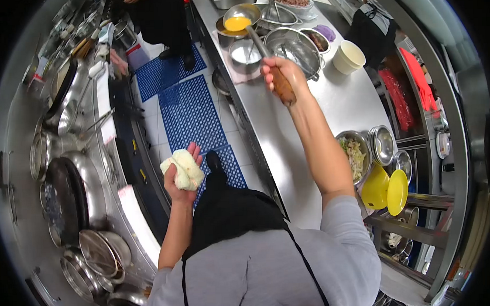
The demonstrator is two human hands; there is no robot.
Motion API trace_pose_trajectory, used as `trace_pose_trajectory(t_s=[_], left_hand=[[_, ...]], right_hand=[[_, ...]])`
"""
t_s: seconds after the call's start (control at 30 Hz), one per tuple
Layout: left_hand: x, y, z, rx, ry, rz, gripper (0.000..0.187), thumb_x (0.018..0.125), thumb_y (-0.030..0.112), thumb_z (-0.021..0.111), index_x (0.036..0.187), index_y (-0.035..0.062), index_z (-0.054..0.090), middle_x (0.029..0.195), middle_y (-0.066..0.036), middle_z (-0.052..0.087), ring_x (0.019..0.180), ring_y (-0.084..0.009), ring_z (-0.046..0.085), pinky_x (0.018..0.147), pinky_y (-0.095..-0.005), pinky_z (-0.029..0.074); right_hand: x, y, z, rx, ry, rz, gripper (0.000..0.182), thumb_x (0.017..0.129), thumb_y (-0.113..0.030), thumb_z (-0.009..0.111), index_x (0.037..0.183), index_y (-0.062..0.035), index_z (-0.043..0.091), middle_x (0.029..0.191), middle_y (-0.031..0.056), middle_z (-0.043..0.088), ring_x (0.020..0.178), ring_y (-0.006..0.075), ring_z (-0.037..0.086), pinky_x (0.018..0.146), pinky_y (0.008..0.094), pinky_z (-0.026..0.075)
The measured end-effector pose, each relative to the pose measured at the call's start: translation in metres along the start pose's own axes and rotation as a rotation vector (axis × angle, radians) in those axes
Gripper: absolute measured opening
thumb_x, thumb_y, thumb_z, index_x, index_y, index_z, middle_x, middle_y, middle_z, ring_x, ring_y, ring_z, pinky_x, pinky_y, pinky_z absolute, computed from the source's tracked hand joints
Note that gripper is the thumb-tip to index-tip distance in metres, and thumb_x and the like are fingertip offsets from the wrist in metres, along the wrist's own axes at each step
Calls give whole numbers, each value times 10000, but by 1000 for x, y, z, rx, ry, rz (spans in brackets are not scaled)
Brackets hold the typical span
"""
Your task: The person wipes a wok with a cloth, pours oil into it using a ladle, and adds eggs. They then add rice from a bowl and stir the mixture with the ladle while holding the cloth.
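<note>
My right hand (286, 76) is wrapped round the wooden handle of a large metal ladle (257, 43). Yellow liquid (237, 24), which looks like beaten egg, lies in the ladle's bowl. That bowl is over a metal pot (223, 39) at the back of the steel counter. Close by stand a smaller metal pot (245, 51) and a wide metal strainer bowl (292, 49). My left hand (182, 192) grips a bunched pale yellow cloth (185, 168) above the floor gap, left of the counter.
Along the left runs a stove with woks (63, 197) and strainers (97, 250). A salad-like bowl (354, 154), stacked metal bowls (382, 145), yellow containers (376, 189) and cream tubs (349, 57) stand on the right. Blue mats (192, 111) cover the floor; two other people are near.
</note>
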State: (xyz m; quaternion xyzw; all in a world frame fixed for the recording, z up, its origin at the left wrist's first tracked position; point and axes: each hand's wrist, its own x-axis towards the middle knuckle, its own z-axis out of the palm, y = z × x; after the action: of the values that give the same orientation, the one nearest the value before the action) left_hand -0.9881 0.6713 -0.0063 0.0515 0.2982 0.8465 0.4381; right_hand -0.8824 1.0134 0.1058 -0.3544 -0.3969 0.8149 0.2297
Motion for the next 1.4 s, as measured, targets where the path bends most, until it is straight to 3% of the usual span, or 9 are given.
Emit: trace_pose_trajectory(t_s=[0.27,0.63,0.8,0.9,0.93,1.07,1.2,1.27,1.4], left_hand=[[-108,-10,-16,10,107,116,809,854,415,538,1420,-89,254,1473,-296,310,1372,-396,338,1136,-451,288],[-218,-12,-34,20,118,228,796,865,410,516,1432,-75,239,1489,-305,269,1384,-402,312,1134,-432,291],[-284,-18,-45,-21,198,266,822,840,419,584,1415,-80,275,1464,-295,322,1360,-396,355,1104,-450,345],[-325,-25,-48,-54,218,210,806,831,441,600,1397,-59,318,1426,-293,374,1309,-389,425,1058,-483,393],[-339,-29,-46,-81,273,178,731,824,448,608,1344,-23,402,1283,-273,518,1149,-379,563,923,-497,498],[-398,-47,-53,-132,538,143,579,852,501,554,1179,22,540,880,-192,652,688,-302,662,568,-400,575],[-441,-68,-61,-123,609,223,604,801,486,617,1177,19,541,859,-165,650,704,-270,665,590,-371,580],[-452,-85,-59,-133,682,311,606,787,467,643,1179,16,541,853,-160,650,707,-271,665,587,-370,577],[-466,-111,-46,-116,751,319,613,745,396,703,1196,18,530,913,-153,646,769,-265,665,618,-379,581]], right_hand=[[13,3,-6,-55,-53,-29,104,867,-106,597,861,-2,594,701,86,614,512,159,579,424,289,489],[4,-10,-4,211,-259,38,129,888,-113,554,817,-31,484,637,43,539,508,121,535,413,230,458],[7,-17,0,304,-309,87,172,934,-120,463,808,-3,456,676,62,504,531,127,517,413,212,442],[11,-22,-3,370,-387,170,126,883,-73,505,793,-39,423,627,61,508,502,141,510,398,228,451],[5,-23,0,405,-394,213,124,892,-80,494,812,-28,416,625,57,487,507,138,500,407,222,449],[-3,-19,-6,358,-399,216,136,912,-89,487,816,-20,421,648,45,461,528,137,479,428,220,445],[-5,-1,-24,302,-583,299,169,910,-116,507,852,39,474,654,54,485,515,146,471,453,240,459],[-32,12,-24,261,-614,353,242,916,-138,512,988,93,511,691,50,538,542,140,524,458,240,461],[-95,52,-11,113,-614,366,253,930,-151,501,1067,59,531,708,32,551,539,103,531,424,232,443]])
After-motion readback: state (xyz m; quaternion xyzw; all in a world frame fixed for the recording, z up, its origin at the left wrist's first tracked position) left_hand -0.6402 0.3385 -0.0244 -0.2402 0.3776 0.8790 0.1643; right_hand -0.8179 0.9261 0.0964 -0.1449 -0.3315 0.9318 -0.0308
